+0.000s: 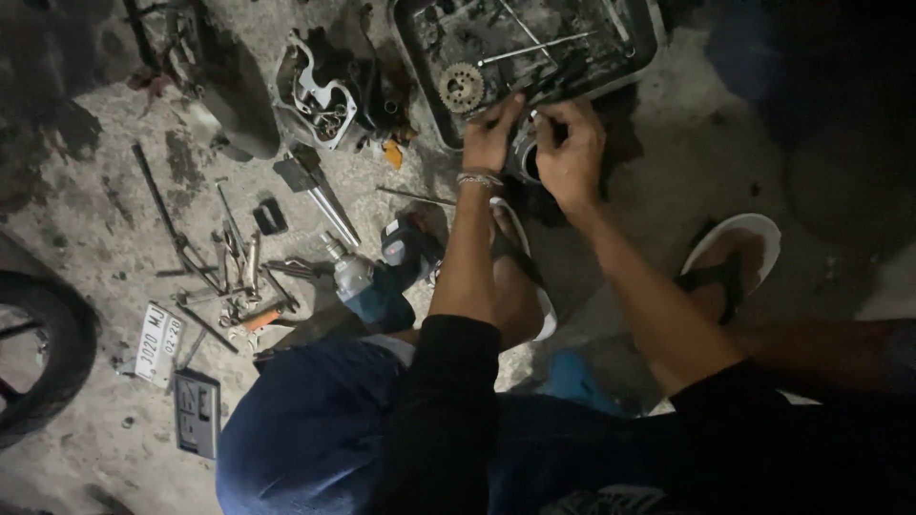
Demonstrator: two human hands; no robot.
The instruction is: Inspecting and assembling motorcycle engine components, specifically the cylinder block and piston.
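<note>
The person squats over a stained grey concrete floor (668, 143). Both hands meet at a dark round metal cylinder part (526, 157) that sits on the floor just below the near edge of a shallow grey metal tray (420, 72).

Left hand (489, 133): the fingers are curled and pressed against the upper left rim of the cylinder part. A beaded bracelet (479, 178) circles the wrist.

Right hand (571, 153): the fingers are bent over the top right of the same part, with the thumb on its near side. The light is too dim to tell whether the fingers pinch a smaller piece.

Tray contents: a toothed steel sprocket (462, 88) lies at the near left corner, close to the left hand, and thin metal rods (534, 46) cross the middle.

Surrounding items:
- A grey cast engine casing (315, 95) lies left of the tray.
- A blue and black cordless power tool (377, 286) lies beside the left forearm.
- A scatter of steel wrenches and hand tools (234, 272) lies further left.
- A white licence plate (157, 345) lies near the tools, and a black rubber tyre (43, 353) shows at the left edge of the view.
- Each foot wears a white sandal (735, 250).
</note>
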